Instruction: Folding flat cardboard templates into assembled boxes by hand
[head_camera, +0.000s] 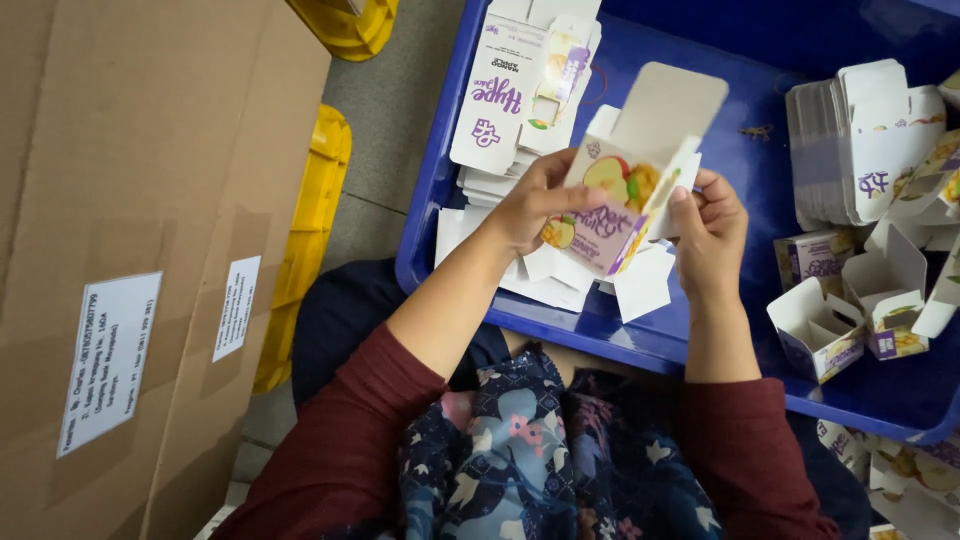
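A big brown carton (130, 250) filled the left side of the view, with two white labels (108, 360) stuck to its face. Beside it, yellow bins (310, 230) stood on the grey floor. A blue tray (640, 335) took up the upper right, its near rim just above the person's lap. In the tray, at its upper left, lay a pile of flat blanks (510, 95), white with purple print. Along the tray's right side stood a stack (850, 140) of folded blanks, and below it several made-up boxes (850, 310) sat open-topped, close together.

Above the tray's middle, both hands held one small box (620, 205), white with fruit pictures and a purple band, its top flap raised. The left hand (535, 205) gripped the box's left side, fingers curled round it and thumb on the front. The right hand (710, 225) pinched the box's right edge, fingers bent against a side flap. Whether the box's bottom was closed could not quite be told, as the hands hid it. More loose blanks (640, 285) lay right under the box. Dark red sleeves (350, 440) covered both forearms.
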